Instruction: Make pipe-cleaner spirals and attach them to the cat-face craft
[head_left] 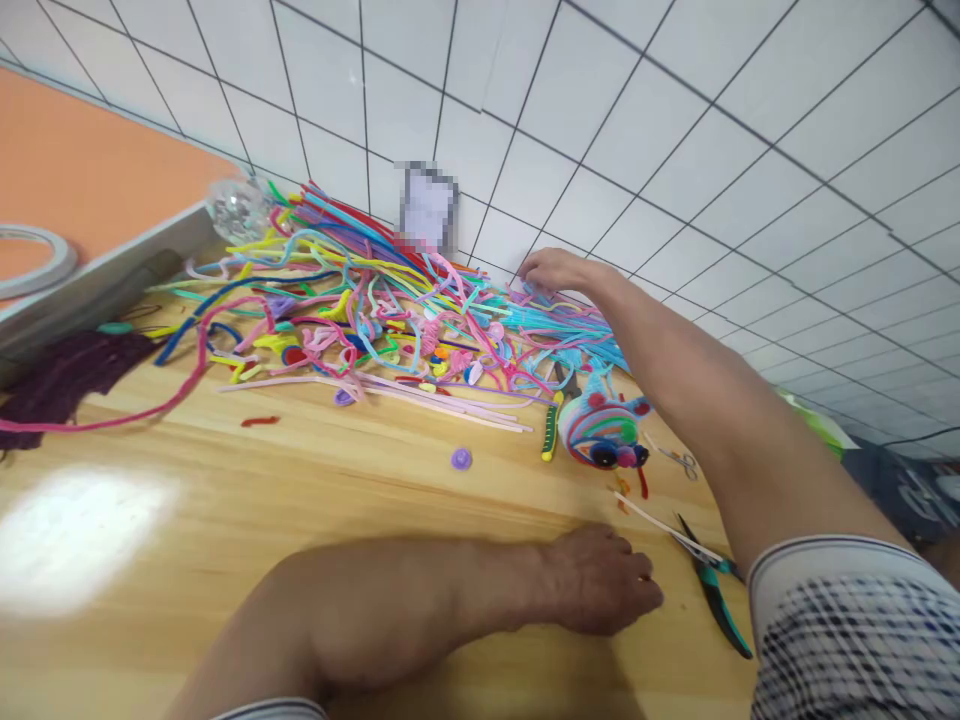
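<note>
My left hand rests low over the wooden table, its fingers curled in; what they hold, if anything, is hidden. My right hand reaches to the back by the tiled wall, fingers bent down at purple pipe cleaners; its fingertips are partly hidden there. Below the right forearm sits a round, colourful pipe-cleaner animal head with dark eyes. Beyond my left hand, a pale pipe cleaner runs to teal-handled pliers, which lie on the table.
A tangled heap of many-coloured pipe cleaners spreads along the wall. A yellow-green handled tool, small scissors and a purple coil lie nearer. Dark purple fabric and a white tape roll are at left.
</note>
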